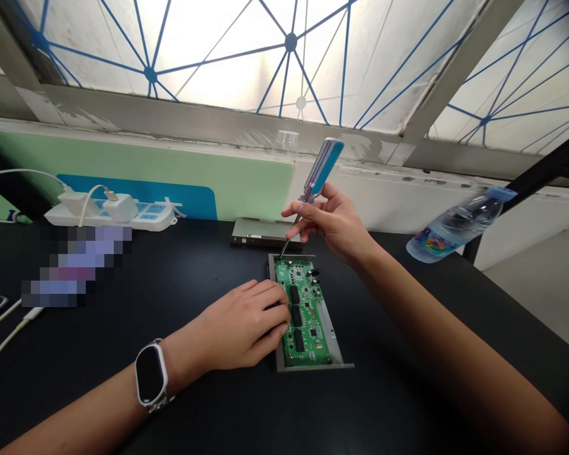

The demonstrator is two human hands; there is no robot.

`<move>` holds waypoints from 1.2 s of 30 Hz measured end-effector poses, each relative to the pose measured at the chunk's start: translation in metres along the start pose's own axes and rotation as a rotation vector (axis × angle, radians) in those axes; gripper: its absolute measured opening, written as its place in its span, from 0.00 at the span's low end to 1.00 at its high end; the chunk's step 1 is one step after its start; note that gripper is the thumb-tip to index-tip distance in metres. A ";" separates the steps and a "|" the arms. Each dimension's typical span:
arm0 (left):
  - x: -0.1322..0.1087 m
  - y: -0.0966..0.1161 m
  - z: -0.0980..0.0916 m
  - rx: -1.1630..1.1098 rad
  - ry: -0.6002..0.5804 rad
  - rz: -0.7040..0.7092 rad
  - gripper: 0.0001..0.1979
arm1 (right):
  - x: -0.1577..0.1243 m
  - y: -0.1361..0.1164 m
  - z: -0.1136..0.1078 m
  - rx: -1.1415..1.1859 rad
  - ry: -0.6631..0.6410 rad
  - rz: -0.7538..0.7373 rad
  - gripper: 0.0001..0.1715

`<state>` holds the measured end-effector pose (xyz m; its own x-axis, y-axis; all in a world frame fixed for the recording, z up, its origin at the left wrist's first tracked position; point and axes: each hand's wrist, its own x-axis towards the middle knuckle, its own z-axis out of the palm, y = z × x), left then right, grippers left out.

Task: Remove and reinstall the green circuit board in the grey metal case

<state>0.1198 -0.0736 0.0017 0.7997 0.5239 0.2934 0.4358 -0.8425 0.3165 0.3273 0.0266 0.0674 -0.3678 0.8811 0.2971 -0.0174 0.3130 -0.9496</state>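
Note:
My right hand (334, 221) pinches the lower part of a screwdriver (327, 165) with a clear and blue handle. The screwdriver leans, handle up and to the right, its thin shaft reaching the far left corner of a green circuit board (306, 316). The board sits in a shallow metal tray (330, 335) on the black table. My left hand (253, 322) is closed over the left edge of the board and tray, fingers curled and fingertips partly hidden. A watch is on the left wrist.
Behind the board lies a flat metal cover (260, 231). A white power strip (159, 218) with plugs and cables stands at the back left, near a pixelated patch. A water bottle (455, 227) leans at the back right. The table (208, 411) meets a wall below windows.

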 end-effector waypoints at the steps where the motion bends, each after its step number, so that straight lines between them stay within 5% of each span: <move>1: 0.000 0.000 0.000 0.001 0.001 0.002 0.10 | 0.000 0.000 0.002 -0.013 0.021 -0.007 0.26; 8: 0.000 0.000 0.001 0.001 -0.001 0.001 0.09 | -0.004 -0.007 0.007 -0.147 0.125 -0.037 0.24; 18: 0.000 0.000 0.000 -0.010 -0.002 0.000 0.09 | -0.005 -0.021 -0.011 0.022 -0.177 0.129 0.24; 36: -0.001 0.006 0.006 0.135 -0.076 -0.010 0.13 | 0.000 -0.005 -0.007 0.006 -0.075 -0.055 0.23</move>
<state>0.1243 -0.0795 -0.0022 0.8219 0.5253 0.2205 0.4910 -0.8494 0.1935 0.3339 0.0273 0.0731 -0.4345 0.8336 0.3411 -0.0456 0.3579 -0.9326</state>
